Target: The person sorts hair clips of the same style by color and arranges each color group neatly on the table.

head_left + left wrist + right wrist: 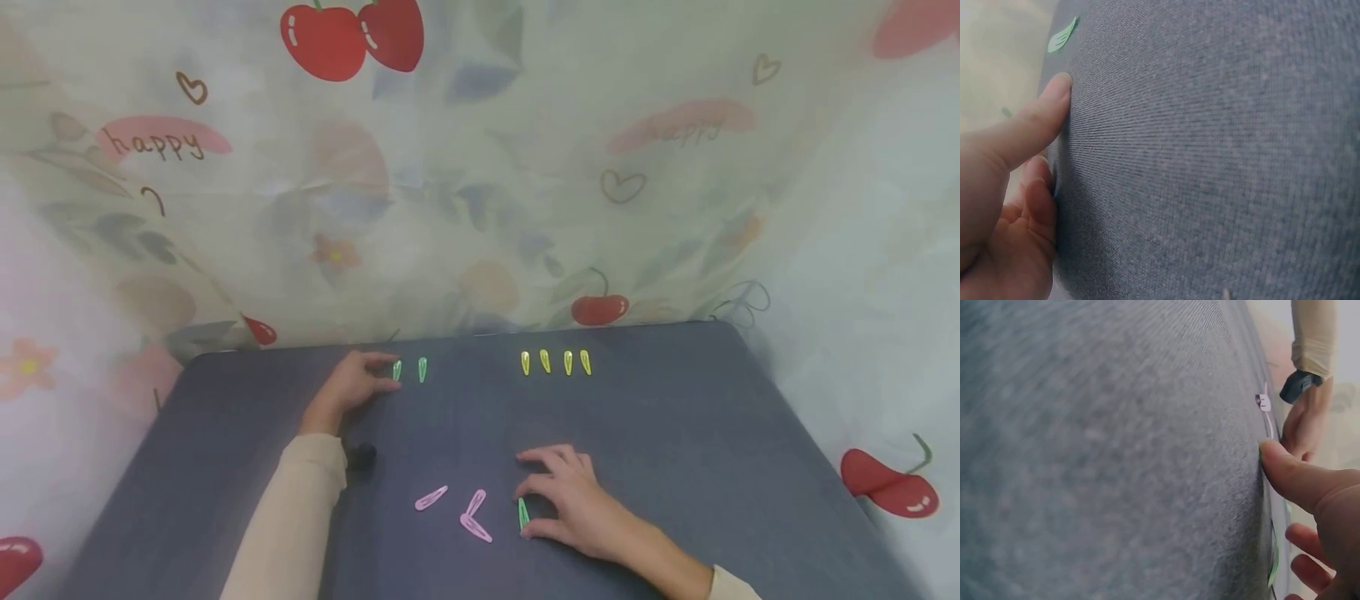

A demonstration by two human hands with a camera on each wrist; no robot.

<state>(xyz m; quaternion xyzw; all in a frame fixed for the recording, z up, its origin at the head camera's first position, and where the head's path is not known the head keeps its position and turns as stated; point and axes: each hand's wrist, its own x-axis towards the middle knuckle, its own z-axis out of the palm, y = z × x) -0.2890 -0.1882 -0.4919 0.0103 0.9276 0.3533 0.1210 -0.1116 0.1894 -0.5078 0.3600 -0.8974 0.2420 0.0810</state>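
Observation:
At the far left of the dark table, my left hand [351,387] has thumb and fingers at the two ends of a green snap hair clip [397,371]. A second green hair clip [422,370] lies just right of it and also shows past the thumb in the left wrist view [1063,36]. Near the front, my right hand [573,504] holds another green hair clip [523,514] between thumb and index finger, its other fingers spread. Left of that hand lie pink hair clips [431,498], two of them touching in a V [476,528].
Several yellow hair clips [567,363] stand in a row at the back right of the table [660,433]. A cloth [480,208] printed with cherries and hearts hangs behind and at both sides. A black device [363,457] sits at the left wrist.

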